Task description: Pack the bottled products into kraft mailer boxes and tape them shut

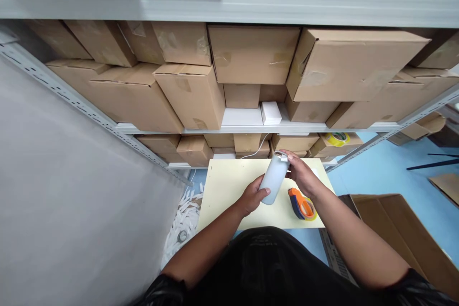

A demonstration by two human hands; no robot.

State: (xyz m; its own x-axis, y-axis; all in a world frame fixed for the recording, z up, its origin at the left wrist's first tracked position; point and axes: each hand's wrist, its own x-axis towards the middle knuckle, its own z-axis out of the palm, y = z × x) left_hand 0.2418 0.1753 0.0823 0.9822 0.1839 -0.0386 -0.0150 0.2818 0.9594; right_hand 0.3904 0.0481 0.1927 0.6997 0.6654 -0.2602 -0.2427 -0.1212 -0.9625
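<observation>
A pale blue-grey bottle [274,179] with a light loop at its top end is held tilted above the cream tabletop [225,191]. My left hand [253,196] wraps around its lower part, thumb across the front. At the top end, my right hand [300,172] is closed on the loop and rim; some of its fingers are hidden behind the bottle. Below my right wrist, an orange and blue tape dispenser [302,204] with a yellow roll lies on the tabletop.
Shelves [229,5] stacked with cardboard boxes [254,55] stand ahead. A small white box [271,113] and a yellow tape roll [337,139] sit on them. An open carton [398,229] is at right; white strips [182,220] lie by the left wall.
</observation>
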